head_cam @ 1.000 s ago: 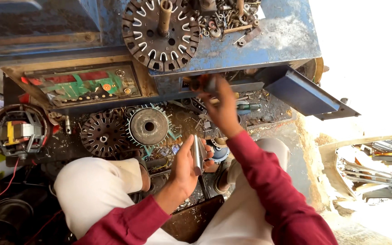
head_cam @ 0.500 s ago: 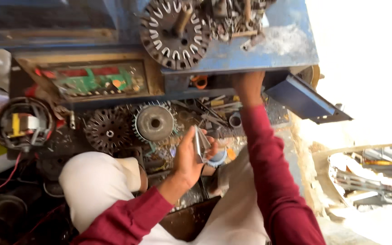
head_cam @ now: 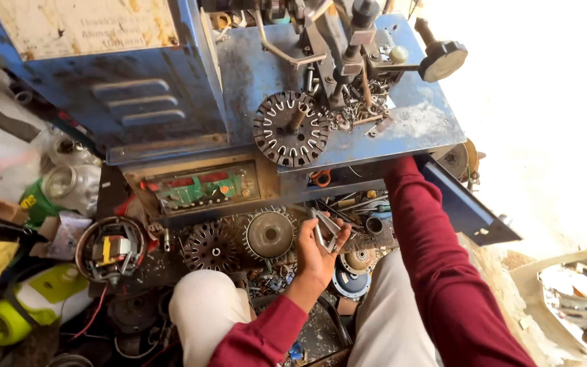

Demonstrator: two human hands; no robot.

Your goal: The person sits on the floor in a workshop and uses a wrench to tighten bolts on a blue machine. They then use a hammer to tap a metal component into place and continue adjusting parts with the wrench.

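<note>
- Sitting low, white-trousered knees [head_cam: 205,306] spread apart, dark red sleeves on both arms.
- left hand [head_cam: 317,255] between the knees, fingers closed around a small bent metal strip [head_cam: 322,230] that sticks up out of the fist, just over the cluttered tray.
- round grey rotor disc [head_cam: 270,235] just left of that hand; a dark slotted stator core [head_cam: 210,248] beside it, further left.
- wound motor coil [head_cam: 110,248] with yellow part lies well left on the floor, near a green-yellow plastic bottle [head_cam: 32,306].
- right hand hidden: the sleeve [head_cam: 419,238] runs up and under the edge of the blue machine table [head_cam: 416,129], grip cannot be told.
- green circuit panel [head_cam: 202,187] set in the machine front, above the discs.
- slotted lamination disc [head_cam: 290,129] sits on a peg on the table top, loose screws just right of it.
- black round knob [head_cam: 443,60] at the far right of the table.
</note>
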